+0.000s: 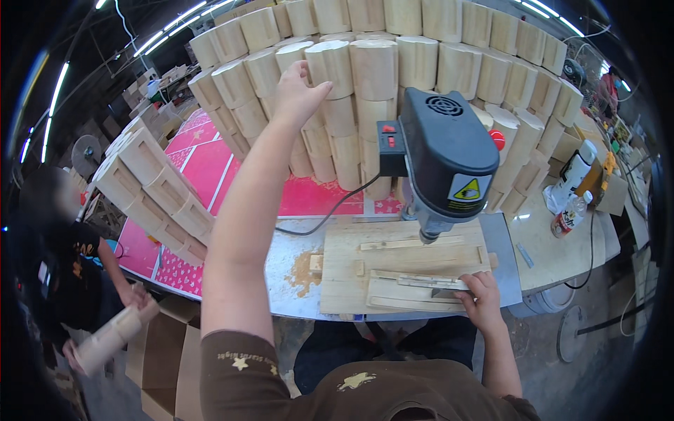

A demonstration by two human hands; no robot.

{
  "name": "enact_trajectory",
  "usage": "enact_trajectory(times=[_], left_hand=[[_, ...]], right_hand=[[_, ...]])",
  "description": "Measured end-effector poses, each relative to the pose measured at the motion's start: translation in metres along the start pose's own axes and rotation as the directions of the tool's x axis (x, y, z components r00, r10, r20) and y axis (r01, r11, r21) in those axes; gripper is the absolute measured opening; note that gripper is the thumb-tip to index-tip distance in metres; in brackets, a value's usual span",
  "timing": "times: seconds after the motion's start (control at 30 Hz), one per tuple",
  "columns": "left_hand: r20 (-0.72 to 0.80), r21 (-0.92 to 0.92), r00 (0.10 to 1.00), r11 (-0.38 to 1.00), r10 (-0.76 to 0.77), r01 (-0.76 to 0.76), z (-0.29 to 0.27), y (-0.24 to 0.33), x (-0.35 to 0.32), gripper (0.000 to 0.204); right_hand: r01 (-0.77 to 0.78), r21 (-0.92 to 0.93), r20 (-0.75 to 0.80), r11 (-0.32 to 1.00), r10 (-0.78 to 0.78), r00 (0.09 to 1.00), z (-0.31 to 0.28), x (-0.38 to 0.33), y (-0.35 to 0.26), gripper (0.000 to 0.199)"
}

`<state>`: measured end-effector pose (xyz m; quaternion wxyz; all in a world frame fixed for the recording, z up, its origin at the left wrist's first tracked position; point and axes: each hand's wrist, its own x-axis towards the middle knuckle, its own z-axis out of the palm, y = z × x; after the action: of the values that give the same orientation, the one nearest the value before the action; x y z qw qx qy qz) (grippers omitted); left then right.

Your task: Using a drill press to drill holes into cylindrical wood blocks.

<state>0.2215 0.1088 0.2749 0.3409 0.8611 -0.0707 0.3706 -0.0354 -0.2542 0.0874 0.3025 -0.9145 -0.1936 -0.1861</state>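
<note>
My left hand (303, 91) reaches up to the stacked wooden blocks, thumb and fingers apart, beside a pale block with a rounded outline (330, 70). Whether the fingertips touch that block is hard to tell. Low on the right, my right hand (480, 300) has its fingers closed at the end of a thin, pale strip with dark marks (428, 282); a small grey piece shows beside the fingers. The strip lies along a wooden jig board (340, 284) with slats fixed on it. Above the board stands a dark grey bench drill press (449, 140), its chuck (430, 231) pointing down.
Tall rows of wooden blocks (375, 70) curve behind the drill press. More blocks (151, 186) stand on the pink table cover (232, 175). Sawdust (303, 272) lies left of the jig. Bottles (572, 214) stand at right. At left a co-worker (56, 245) holds joined blocks (109, 340) near a cardboard box (163, 358).
</note>
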Motion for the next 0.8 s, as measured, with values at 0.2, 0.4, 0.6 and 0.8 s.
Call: enact_trajectory(times=[0.2, 0.4, 0.6, 0.8], left_hand=[[-0.069, -0.259, 0.95, 0.925, -0.306, 0.279, 0.072, -0.036, 0.024, 0.092], [-0.048, -0.223, 0.958, 0.938, -0.283, 0.266, 0.074, -0.02, 0.018, 0.097], [-0.271, 0.05, 0.913, 0.943, -0.304, 0.329, 0.081, 0.004, 0.002, 0.094], [-0.149, -0.083, 0.952, 0.963, -0.268, 0.258, 0.078, -0.037, 0.004, 0.087]], right_hand=[[0.018, 0.002, -0.01, 1.0, -0.018, 1.0, 0.001, 0.002, 0.003, 0.033], [0.015, 0.022, -0.031, 1.0, -0.014, 0.999, 0.0, -0.001, 0.004, 0.033], [0.014, 0.012, -0.061, 1.0, -0.013, 0.998, 0.0, -0.003, 0.006, 0.032], [0.036, 0.033, -0.048, 0.999, -0.034, 0.998, 0.001, -0.003, 0.01, 0.032]])
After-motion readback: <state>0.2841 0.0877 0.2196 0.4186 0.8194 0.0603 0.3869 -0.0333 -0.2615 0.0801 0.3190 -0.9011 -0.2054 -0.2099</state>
